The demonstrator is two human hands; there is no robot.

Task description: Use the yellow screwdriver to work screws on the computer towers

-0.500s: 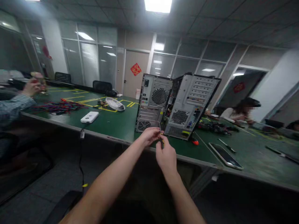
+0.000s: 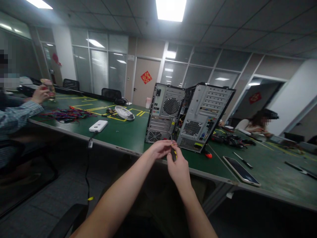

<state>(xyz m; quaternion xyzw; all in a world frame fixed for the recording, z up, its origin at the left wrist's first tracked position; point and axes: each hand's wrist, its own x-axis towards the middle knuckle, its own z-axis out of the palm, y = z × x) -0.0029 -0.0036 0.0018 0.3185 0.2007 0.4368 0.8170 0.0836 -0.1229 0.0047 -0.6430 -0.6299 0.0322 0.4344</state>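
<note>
A green table [image 2: 126, 137] is stretched across the middle of the frame, its top marked with strips of yellow tape [image 2: 142, 113]. Just right of the centre, two computer cases [image 2: 162, 124] are stood upright side by side, their backs turned to the camera. Below them, above the table's near edge, a screwdriver [image 2: 174, 154] is held by the right hand [image 2: 179, 165], its handle grasped in the bent fingers and its shaft pointed up toward the cases. The left hand [image 2: 161, 149] is set close beside the shaft with its fingers curled; whether the shaft is pinched by them cannot be told.

At the left of the frame, a heap of wires [image 2: 69, 114], a white device [image 2: 98, 126] and a white oval piece [image 2: 124, 112] are spread over the tabletop; a phone [image 2: 241, 171] and a pen [image 2: 242, 160] are laid at the lower right. A checked sleeve [image 2: 23, 115] is seen at the left edge, and another person [image 2: 255, 124] is seated at the right. The room is bounded behind by glass panels [image 2: 99, 67] and a door [image 2: 141, 94] hung with a red sign [image 2: 146, 77], and is lit by bright lamps [image 2: 170, 10] in the ceiling
</note>
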